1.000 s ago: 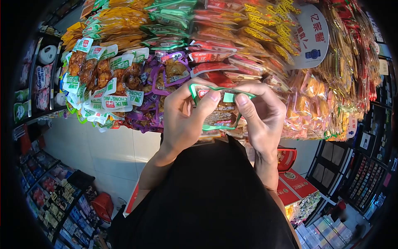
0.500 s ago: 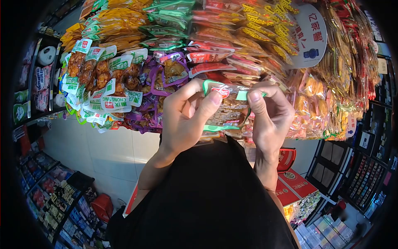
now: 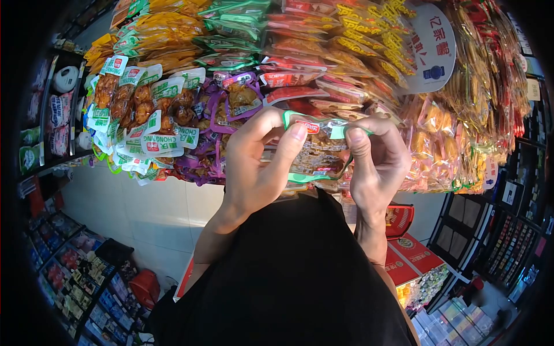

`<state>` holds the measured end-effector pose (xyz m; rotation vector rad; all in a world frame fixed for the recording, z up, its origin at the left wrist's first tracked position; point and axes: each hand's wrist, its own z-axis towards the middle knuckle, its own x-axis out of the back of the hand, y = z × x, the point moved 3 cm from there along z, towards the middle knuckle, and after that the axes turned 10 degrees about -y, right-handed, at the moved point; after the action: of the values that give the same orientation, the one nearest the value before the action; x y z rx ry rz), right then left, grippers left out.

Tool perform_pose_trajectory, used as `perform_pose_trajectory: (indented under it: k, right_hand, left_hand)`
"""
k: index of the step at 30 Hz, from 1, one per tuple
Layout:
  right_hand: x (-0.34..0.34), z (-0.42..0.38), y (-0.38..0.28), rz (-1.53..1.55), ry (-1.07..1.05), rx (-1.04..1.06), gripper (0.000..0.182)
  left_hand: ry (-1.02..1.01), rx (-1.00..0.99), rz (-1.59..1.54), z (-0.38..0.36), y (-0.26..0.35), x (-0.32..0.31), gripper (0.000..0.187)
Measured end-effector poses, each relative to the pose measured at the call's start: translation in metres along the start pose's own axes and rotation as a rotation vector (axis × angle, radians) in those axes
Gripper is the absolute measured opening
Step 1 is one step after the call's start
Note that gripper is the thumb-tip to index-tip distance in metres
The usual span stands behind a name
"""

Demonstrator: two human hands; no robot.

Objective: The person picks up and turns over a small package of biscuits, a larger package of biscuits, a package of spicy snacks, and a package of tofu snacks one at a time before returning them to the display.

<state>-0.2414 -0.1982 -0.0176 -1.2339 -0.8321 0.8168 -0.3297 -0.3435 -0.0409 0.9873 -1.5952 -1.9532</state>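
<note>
A small clear snack packet with green edges point(image 3: 320, 153) is stretched between my two hands in front of my body. My left hand point(image 3: 262, 155) pinches its upper left corner, thumb beside a red label. My right hand point(image 3: 375, 155) grips the upper right corner between thumb and bent fingers. Small print covers the packet's middle. Just behind it lie red-and-clear snack packets point(image 3: 294, 94), with purple-edged packets point(image 3: 216, 109) to the left of my left hand.
White-and-green packets point(image 3: 161, 141) hang at the display's left edge. A round-topped white sign point(image 3: 433, 52) stands among packets at right. Red boxes point(image 3: 410, 256) sit low at right. Shelves point(image 3: 75, 271) line the left side, above a tiled floor point(image 3: 150, 213). A red basket point(image 3: 144, 288) is lower left.
Both hands keep their hold on the packet. Its face has tilted slightly, so more of the printed text and the red label shows.
</note>
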Motion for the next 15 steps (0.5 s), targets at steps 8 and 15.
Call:
perform_pose_trajectory:
  k: [8,15]
  right_hand:
    - [0.002,0.003,-0.003,-0.039,-0.06,0.143,0.011]
    - [0.002,0.008,-0.01,0.001,-0.171,0.156,0.014]
  left_hand:
    - [-0.034,-0.104,0.125,0.0,0.007,0.002,0.011]
    - [-0.011,-0.245,0.198,0.001,0.017,0.003,0.014]
